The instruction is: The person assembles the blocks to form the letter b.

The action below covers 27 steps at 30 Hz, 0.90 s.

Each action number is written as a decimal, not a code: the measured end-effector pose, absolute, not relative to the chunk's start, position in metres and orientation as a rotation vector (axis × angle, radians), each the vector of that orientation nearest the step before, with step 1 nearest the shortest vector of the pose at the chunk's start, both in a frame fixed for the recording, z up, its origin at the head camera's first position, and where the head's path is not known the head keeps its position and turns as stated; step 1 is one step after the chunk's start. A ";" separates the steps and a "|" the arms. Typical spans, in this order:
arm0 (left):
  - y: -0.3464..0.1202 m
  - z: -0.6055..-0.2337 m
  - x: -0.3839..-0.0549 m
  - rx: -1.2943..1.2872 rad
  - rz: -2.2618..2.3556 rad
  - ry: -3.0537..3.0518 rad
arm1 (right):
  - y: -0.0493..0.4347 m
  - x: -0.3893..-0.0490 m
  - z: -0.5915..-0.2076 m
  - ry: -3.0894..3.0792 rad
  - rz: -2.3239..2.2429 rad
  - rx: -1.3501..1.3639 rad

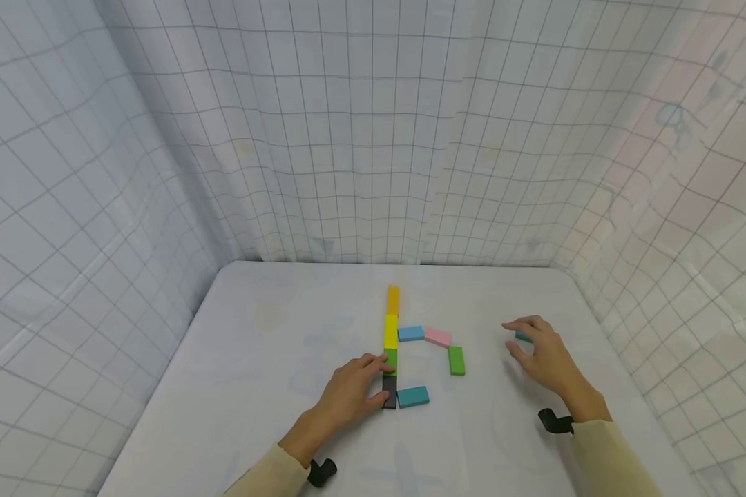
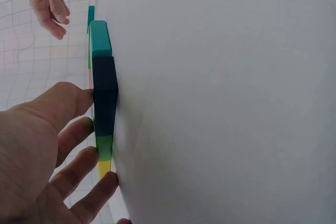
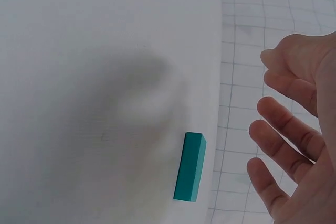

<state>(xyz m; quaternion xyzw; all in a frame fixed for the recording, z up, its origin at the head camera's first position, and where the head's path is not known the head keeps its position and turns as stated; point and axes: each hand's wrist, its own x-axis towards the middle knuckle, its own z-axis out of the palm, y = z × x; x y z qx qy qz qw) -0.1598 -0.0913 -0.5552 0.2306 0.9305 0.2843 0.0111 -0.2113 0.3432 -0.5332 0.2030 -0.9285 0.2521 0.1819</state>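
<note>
My left hand (image 1: pixel 347 395) rests its fingertips on a column of flat blocks, touching a green block (image 1: pixel 392 357) and a black block (image 1: pixel 391 384). Above these in the column lie a yellow block (image 1: pixel 391 331) and an orange block (image 1: pixel 394 299). In the left wrist view its fingers are spread and gently bent along the side of the black block (image 2: pixel 105 95). My right hand (image 1: pixel 548 359) hovers with parted fingers near a lone teal block (image 1: pixel 523 336). The right wrist view shows that teal block (image 3: pixel 189 167) lying on the table, apart from the fingers.
Right of the column, a blue block (image 1: pixel 410 333), a pink block (image 1: pixel 438 337) and another green block (image 1: pixel 456 360) form a bend. A second teal block (image 1: pixel 413 397) lies beside the black one. The white table (image 1: pixel 255 345) is surrounded by checked curtains (image 1: pixel 360 138).
</note>
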 end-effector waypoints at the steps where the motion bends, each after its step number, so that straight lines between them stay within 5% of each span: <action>1: -0.091 -0.555 -0.160 0.720 0.887 2.904 | 0.344 -0.212 -0.533 -2.626 0.717 0.566; 27: -0.094 -0.556 -0.163 0.724 0.910 2.885 | 0.379 -0.225 -0.551 -2.921 0.782 0.205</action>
